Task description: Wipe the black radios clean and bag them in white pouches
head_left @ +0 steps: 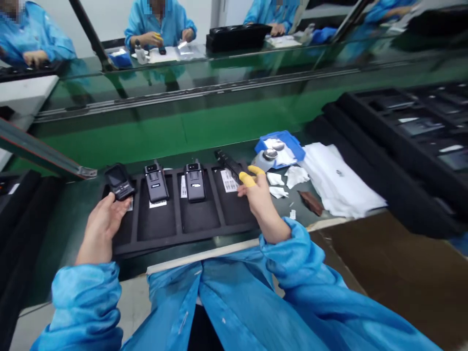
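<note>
My left hand (106, 219) holds a black handheld device (119, 181) by its lower end, screen side up, over the leftmost compartment of a black foam tray (178, 214). Two more devices lie back side up in the middle compartments, one at the left (156, 184) and one at the right (195, 183). My right hand (256, 190), with yellow covers on two fingers, grips another black device (228, 165), tilted on edge above the rightmost compartment. White label sheets (229, 181) show in the compartments.
Right of the tray are a bottle (263, 160), a blue bin (285, 146), crumpled wipes (296, 176), a brown scrap (310, 202) and white cloths (338, 178). Black foam trays (387, 131) are stacked at the right. Metal posts rise behind; people in blue work beyond the green divider.
</note>
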A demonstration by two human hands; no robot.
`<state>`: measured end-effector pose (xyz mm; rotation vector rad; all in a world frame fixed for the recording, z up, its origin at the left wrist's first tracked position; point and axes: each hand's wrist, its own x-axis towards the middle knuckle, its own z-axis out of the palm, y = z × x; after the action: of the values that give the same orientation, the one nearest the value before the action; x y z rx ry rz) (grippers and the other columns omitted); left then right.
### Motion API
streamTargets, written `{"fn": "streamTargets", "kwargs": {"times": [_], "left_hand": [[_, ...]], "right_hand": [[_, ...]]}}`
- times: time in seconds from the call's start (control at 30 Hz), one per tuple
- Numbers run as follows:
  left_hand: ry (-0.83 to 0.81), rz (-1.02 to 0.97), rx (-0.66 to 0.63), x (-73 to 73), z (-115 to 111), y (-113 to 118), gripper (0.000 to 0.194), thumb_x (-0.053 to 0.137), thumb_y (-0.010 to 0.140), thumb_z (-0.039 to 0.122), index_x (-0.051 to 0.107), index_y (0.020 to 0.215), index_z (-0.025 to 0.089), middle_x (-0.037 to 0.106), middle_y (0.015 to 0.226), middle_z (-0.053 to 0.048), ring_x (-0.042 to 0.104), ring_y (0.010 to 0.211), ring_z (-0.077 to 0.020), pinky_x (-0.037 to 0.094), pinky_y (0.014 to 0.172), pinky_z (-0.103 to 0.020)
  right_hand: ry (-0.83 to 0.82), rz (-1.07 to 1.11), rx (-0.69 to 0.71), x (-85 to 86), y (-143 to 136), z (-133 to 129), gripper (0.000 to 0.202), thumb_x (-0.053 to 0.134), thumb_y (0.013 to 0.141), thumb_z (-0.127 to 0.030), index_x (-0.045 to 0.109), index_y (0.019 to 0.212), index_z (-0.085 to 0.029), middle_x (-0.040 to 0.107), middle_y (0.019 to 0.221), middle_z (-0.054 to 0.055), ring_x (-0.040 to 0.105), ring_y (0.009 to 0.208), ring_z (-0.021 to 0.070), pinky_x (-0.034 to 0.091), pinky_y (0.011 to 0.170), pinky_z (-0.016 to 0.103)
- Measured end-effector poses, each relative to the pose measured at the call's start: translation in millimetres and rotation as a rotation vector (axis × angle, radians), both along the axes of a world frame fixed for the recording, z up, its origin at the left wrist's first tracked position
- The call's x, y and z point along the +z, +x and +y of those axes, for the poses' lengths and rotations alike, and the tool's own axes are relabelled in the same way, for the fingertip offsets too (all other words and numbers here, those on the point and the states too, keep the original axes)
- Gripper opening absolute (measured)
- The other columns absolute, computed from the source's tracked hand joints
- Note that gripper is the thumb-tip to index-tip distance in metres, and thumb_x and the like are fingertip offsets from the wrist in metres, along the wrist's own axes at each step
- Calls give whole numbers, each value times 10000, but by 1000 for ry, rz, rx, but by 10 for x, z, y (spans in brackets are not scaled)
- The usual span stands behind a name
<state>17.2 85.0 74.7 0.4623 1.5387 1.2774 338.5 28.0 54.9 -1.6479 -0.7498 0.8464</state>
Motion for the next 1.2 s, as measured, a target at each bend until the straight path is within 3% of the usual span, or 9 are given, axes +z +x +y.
{"fn": "streamTargets", "kwargs": {"times": [0.1,0.23,0.4,0.53,0.67,0.83,0.93,1.03,1.2], "left_hand": [[31,73,8,23,-12,2,212,501,831,-43,478,906,155,619,627,30,623,513,-78,521,563,-152],[34,155,14,73,-36,-69,289,535,798,-61,431,913,183,593,618,64,609,500,-70,532,593,-175],[-14,269,-26,87,-48,-147,267,509,819,-35,399,938,177,585,602,46,605,514,-91,546,649,-232],[-33,409,-95,23,-40,-180,279,499,835,9,388,1036,167,571,577,53,605,510,-105,551,650,-258],[7,639,-152,51,-131,-208,361,560,811,107,413,1138,148,539,537,67,585,471,-152,540,592,-314],[165,951,-230,139,-334,173,510,742,683,219,548,1155,197,651,766,-17,682,805,-250,518,800,-374],[129,1318,-523,99,-394,522,697,711,755,331,425,1369,170,656,1056,-136,669,971,-301,512,812,-377],[-30,1553,-687,50,-404,718,779,645,823,428,292,1464,161,642,1066,-159,686,912,-299,522,746,-362],[-64,1615,-684,17,-366,725,818,635,829,469,256,1480,150,640,1054,-156,684,895,-267,518,720,-320]], "right_hand": [[-48,436,-31,118,-99,101,147,423,851,-334,453,916,-206,534,603,-45,503,461,92,423,475,205],[-123,578,31,229,-187,86,319,219,950,-305,484,837,-169,628,585,44,551,448,95,462,470,200],[-213,594,22,215,-145,-47,251,299,950,-199,443,1150,-151,670,556,36,636,471,150,532,489,243],[-220,532,27,165,-149,-158,480,348,914,-126,262,1385,-154,672,567,5,659,514,141,557,537,241],[-169,229,52,112,-161,-287,697,467,842,-206,164,1467,-153,643,670,-29,629,534,132,569,560,281],[-87,-655,353,107,-428,-188,668,536,831,-338,336,1438,-143,660,837,53,658,676,202,561,661,359],[-130,-1082,511,206,-740,-83,605,526,873,-303,388,1417,-79,647,925,141,677,740,251,552,652,364],[-212,-1273,573,262,-943,-24,603,547,883,-381,450,1371,-40,626,924,171,693,744,258,555,644,339],[-276,-1340,590,238,-1020,9,648,536,879,-449,464,1356,-18,611,951,210,697,778,279,554,635,339]]}}
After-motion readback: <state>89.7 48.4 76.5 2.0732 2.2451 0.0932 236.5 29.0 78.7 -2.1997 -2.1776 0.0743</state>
